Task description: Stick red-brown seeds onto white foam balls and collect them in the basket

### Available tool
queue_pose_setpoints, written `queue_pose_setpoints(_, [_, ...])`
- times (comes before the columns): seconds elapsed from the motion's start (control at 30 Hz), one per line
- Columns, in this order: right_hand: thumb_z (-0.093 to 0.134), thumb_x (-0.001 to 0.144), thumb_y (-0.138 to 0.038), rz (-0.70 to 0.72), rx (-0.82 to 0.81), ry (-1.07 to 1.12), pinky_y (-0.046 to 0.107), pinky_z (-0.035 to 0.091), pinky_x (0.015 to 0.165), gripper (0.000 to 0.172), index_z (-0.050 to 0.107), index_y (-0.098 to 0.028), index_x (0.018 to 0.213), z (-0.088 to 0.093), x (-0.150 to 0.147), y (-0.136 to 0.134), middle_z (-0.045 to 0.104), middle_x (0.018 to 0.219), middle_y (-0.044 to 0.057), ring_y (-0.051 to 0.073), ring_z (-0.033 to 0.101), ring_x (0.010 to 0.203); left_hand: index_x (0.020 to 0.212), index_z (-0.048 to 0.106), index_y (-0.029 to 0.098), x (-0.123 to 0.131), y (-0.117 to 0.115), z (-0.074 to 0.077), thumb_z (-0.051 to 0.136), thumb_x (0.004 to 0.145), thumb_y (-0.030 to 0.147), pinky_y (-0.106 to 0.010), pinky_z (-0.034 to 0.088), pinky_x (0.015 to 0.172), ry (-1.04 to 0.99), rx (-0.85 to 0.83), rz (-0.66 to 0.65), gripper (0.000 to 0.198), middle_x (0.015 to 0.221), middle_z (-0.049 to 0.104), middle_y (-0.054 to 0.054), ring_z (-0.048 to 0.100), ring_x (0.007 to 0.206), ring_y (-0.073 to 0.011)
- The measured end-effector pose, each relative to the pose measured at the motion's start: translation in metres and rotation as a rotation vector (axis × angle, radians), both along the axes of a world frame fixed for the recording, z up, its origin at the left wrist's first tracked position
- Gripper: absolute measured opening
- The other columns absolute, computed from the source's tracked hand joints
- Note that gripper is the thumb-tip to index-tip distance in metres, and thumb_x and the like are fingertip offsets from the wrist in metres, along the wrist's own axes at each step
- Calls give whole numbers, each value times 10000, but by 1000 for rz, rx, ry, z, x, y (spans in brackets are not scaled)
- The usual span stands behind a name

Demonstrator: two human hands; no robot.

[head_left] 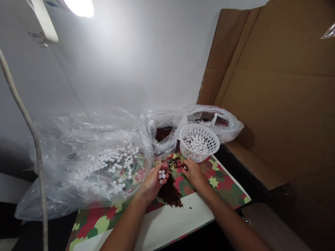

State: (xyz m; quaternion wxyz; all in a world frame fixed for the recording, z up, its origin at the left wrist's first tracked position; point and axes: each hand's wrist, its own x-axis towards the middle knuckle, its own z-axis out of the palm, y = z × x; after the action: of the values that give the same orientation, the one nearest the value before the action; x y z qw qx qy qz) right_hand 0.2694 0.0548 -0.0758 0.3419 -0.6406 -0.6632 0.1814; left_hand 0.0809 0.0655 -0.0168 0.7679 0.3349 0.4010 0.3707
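Note:
My left hand point(153, 181) is curled palm up around several small white balls point(162, 174), which show between thumb and fingers. Across from it, my right hand point(193, 172) is closed, its fingertips at the edge of some scattered dark brown bits. A small white ball with a dark spot point(185, 167) shows in its curled fingers. Between and below the hands lies a pile of small dark reddish-brown pieces point(170, 193). Just beyond the right hand stands a white slotted plastic basket point(212, 148), partly filled with more white balls.
A large clear plastic bag point(65, 160) with many white balls spreads over the left side. Behind are an open bag point(180, 120) of brown pieces and another bag point(232, 125). A patterned sheet point(101, 223) covers the table. Cardboard point(274, 87) stands right; a cable point(34, 136) hangs left.

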Motion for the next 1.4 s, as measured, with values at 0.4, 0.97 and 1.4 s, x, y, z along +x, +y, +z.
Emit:
queue_pose_setpoints(0.4, [613, 775, -416, 136, -160, 673, 183, 338, 598, 313, 623, -112, 852, 32, -15, -13, 567, 725, 10, 77, 454, 635, 894, 552, 105, -4, 1, -3, 737, 681, 254, -167, 319, 559, -26, 115, -71, 319, 786, 580, -32, 505, 681, -63])
queue_pose_setpoints(0.97, [597, 764, -343, 185, -171, 717, 179, 336, 574, 235, 588, -109, 784, 36, -36, -14, 535, 671, 5, 67, 430, 600, 888, 467, 143, 0, -1, -5, 652, 748, 266, -170, 302, 540, 20, 212, -24, 263, 649, 566, 2, 468, 595, -61])
queue_pose_setpoints(1.4, [546, 826, -345, 152, -81, 550, 188, 383, 639, 266, 564, -159, 1015, 34, -45, -14, 578, 784, 8, 92, 512, 696, 899, 447, 167, 1, -6, -9, 616, 790, 303, -182, 313, 557, 81, 307, -15, 243, 665, 519, 32, 457, 606, -56])
